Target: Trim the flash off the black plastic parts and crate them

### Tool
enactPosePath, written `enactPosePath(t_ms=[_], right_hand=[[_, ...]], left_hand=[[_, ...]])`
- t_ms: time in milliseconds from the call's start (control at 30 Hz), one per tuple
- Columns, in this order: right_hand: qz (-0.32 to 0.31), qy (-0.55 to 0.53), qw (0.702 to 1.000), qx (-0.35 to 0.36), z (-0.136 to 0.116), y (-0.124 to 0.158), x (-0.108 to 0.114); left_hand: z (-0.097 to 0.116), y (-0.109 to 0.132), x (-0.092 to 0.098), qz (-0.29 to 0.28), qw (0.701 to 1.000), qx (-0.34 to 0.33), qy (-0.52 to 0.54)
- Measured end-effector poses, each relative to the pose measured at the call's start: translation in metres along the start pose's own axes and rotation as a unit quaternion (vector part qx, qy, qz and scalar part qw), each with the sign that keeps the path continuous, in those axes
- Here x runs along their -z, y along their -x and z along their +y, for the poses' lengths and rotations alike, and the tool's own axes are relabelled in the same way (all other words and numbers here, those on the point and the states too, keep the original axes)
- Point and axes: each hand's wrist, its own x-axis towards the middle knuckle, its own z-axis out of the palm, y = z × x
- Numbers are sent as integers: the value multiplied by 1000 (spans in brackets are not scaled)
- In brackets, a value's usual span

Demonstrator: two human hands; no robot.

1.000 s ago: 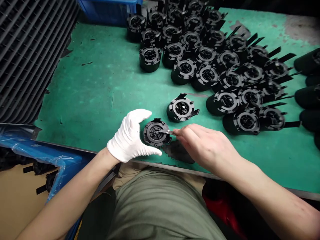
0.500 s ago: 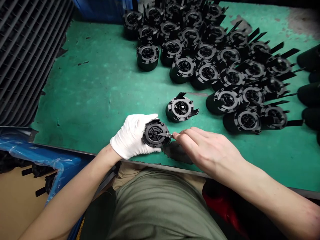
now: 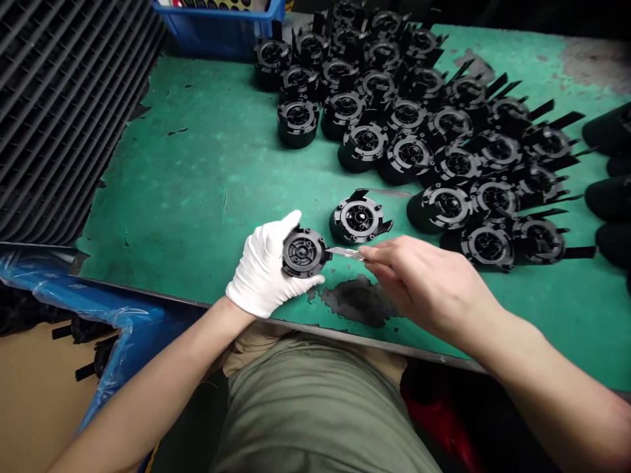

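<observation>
My left hand [image 3: 263,269], in a white glove, is closed around a round black plastic housing [image 3: 304,253], its ribbed, ringed face turned up to me. My bare right hand [image 3: 419,269] pinches a small craft knife [image 3: 346,253] with a pointed silver blade. The blade's tip lies at the right rim of the housing; whether it touches is too fine to tell. Just behind stands a similar single black housing [image 3: 359,218] with upright tabs, on the green tabletop [image 3: 197,197].
Several rows of black housings [image 3: 409,154] with upright tabs fill the back right. A blue bin [image 3: 217,29] stands at the back, dark ribbed stacked trays [image 3: 64,118] at the left. Below the table's front edge is a plastic-lined blue container [image 3: 142,322] with black parts.
My right hand has drawn the knife from the middle of the housing's face to its right rim, moving right. My left hand still holds the housing, slightly higher. The camera view has shifted.
</observation>
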Motion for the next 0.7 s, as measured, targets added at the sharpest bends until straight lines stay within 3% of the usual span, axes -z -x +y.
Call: enactPosePath(t_ms=[67, 133, 333, 700], right_hand=[[5, -16, 1000, -18, -7, 10, -6], [-9, -1, 1000, -11, -15, 17, -13], [16, 60, 997, -37, -23, 15, -23], [-8, 65, 998, -15, -20, 1, -21]], left_hand=[[9, 4, -3, 23, 999, 40, -19], [13, 5, -2, 10, 998, 52, -23], [5, -3, 3, -32, 999, 37, 21], [1, -2, -1, -14, 1000, 18, 11]])
